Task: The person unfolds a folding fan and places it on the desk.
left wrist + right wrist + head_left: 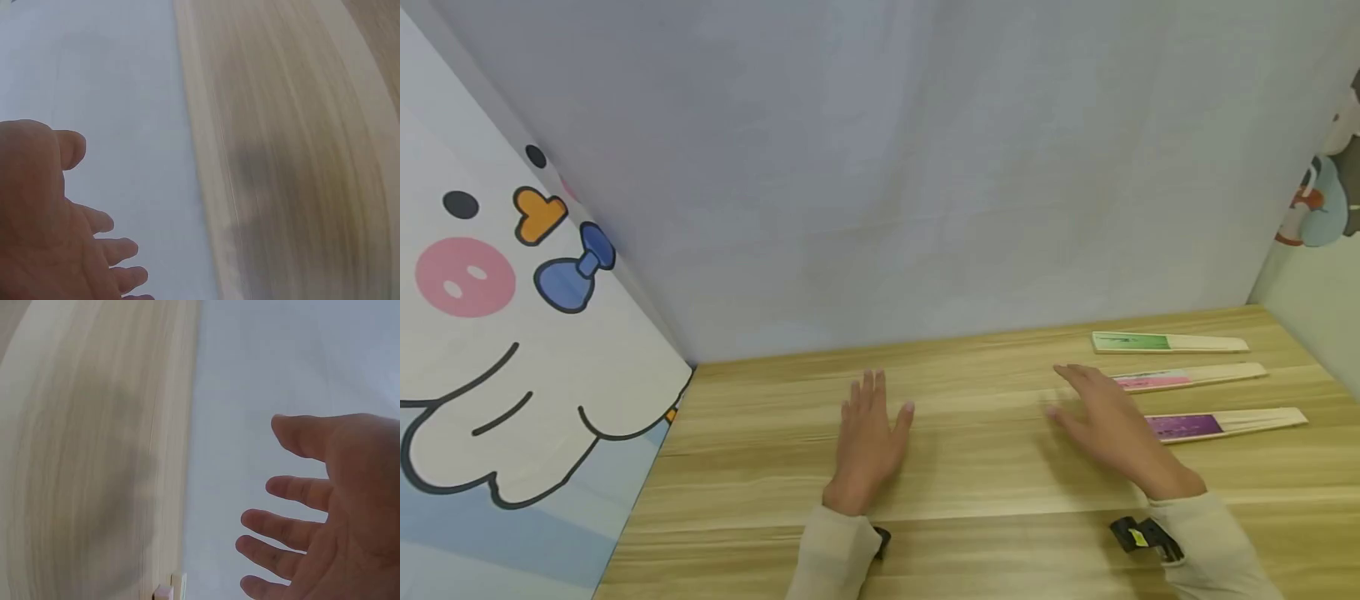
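Note:
Three folded fans lie in a column at the right of the table in the head view: a green fan (1131, 342) farthest back, a pink fan (1157, 381) in the middle and a purple fan (1187, 427) nearest. My right hand (1108, 425) is held over the table just left of them, covering the left ends of the pink and purple ones. Its fingers are spread and hold nothing, as the right wrist view also shows. Left of the table's middle is my left hand (868, 442), fingers extended forward, thumb apart, nothing in it.
The wooden table (970, 475) meets a pale grey cloth backdrop (880, 183) along its rear edge. A panel with a cartoon print (482, 375) stands along the left side, and another printed wall (1318, 275) is at the right. Each wrist wears a small black device (1138, 535).

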Tool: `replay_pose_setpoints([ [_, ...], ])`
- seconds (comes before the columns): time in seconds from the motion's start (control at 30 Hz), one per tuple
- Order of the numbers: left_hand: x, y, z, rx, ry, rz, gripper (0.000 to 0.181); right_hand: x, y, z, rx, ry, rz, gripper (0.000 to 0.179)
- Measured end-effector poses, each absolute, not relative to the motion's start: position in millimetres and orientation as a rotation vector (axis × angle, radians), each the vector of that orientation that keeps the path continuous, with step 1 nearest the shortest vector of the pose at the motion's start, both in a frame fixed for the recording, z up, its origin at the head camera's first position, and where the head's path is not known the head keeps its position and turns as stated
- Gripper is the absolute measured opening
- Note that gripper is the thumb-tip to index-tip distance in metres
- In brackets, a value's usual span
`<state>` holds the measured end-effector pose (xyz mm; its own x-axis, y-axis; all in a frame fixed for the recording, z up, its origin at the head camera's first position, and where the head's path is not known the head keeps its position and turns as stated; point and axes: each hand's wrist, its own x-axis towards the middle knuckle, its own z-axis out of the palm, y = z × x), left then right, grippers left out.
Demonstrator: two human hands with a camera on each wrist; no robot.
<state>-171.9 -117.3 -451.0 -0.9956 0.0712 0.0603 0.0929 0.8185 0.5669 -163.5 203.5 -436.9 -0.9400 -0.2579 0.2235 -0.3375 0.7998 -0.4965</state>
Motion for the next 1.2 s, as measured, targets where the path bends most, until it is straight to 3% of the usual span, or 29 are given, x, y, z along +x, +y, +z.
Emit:
replay_pose_setpoints([
  [0.77, -160, -80, -448, -0.180, -2.831, -1.120, 0.065, -148, 296, -446, 0.302, -2.966, 0.813, 0.042],
  [1.2, -151, -56, -450, -0.264, -2.788, -1.215, 0.063, -146, 329, -460, 0.283, -2.951, 0.755, 0.049],
])
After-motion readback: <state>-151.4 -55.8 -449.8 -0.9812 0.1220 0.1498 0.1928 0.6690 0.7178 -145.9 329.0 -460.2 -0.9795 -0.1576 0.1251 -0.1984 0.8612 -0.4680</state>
